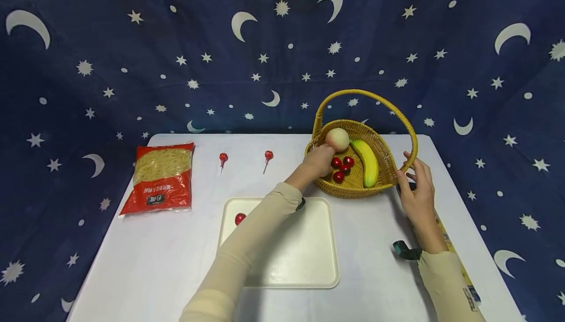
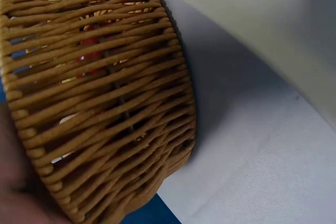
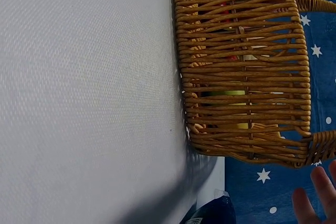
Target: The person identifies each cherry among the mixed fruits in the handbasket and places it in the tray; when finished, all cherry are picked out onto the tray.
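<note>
A wicker basket (image 1: pixel 348 192) with a tall arched handle stands at the back right of the table. Inside it lie a peach (image 1: pixel 337 139), a banana (image 1: pixel 367 162) and several red cherries (image 1: pixel 338 177). My left hand (image 1: pixel 319 161) reaches over the basket's left rim, beside the peach and cherries; its fingertips are hidden, and I cannot tell whether they hold anything. At the handle's right base is my right hand (image 1: pixel 417 192), fingers loosely spread around it. In the right wrist view, those fingers (image 3: pixel 321 184) show short of the wicker wall.
A cream tray (image 1: pixel 304 258) with one cherry (image 1: pixel 240 219) lies under the left forearm. Two red lollipops (image 1: pixel 223 157) (image 1: pixel 269 155) and a red noodle bag (image 1: pixel 161 179) lie to the left. A dark blue packet (image 3: pixel 215 211) is near the right hand.
</note>
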A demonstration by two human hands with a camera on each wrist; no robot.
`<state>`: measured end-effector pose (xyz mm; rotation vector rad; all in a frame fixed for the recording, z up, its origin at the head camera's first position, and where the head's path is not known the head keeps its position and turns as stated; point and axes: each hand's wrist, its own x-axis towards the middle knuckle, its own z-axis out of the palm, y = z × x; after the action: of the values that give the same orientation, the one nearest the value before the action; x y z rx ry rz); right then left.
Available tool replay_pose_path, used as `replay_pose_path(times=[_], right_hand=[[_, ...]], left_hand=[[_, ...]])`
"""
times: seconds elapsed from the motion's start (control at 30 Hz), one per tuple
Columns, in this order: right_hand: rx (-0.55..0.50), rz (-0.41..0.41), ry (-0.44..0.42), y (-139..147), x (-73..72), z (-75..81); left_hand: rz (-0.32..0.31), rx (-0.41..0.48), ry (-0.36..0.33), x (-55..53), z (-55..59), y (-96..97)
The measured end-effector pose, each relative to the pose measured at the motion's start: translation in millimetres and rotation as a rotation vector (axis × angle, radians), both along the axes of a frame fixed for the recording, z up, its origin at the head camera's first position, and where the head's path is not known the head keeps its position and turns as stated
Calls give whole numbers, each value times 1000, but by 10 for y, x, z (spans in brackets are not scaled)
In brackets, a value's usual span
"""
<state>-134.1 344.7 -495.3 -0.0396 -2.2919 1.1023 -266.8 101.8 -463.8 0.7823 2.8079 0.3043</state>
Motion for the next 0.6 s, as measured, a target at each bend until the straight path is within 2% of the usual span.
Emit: replay_pose_path(times=[0.1,0.23,0.43,0.6], right_hand=[[5,7,3,-8,-11,-3],[5,9,19,-8,-9,-12],[-11,13,15,-16,-2,-24],[-11,2,9,-23,-6,-13]], left_hand=[[19,-34,-15,4,-16,23],[38,-34,-1,3,-42,37],[55,20,45,8,-37,14],[56,89,75,23,37,-53]])
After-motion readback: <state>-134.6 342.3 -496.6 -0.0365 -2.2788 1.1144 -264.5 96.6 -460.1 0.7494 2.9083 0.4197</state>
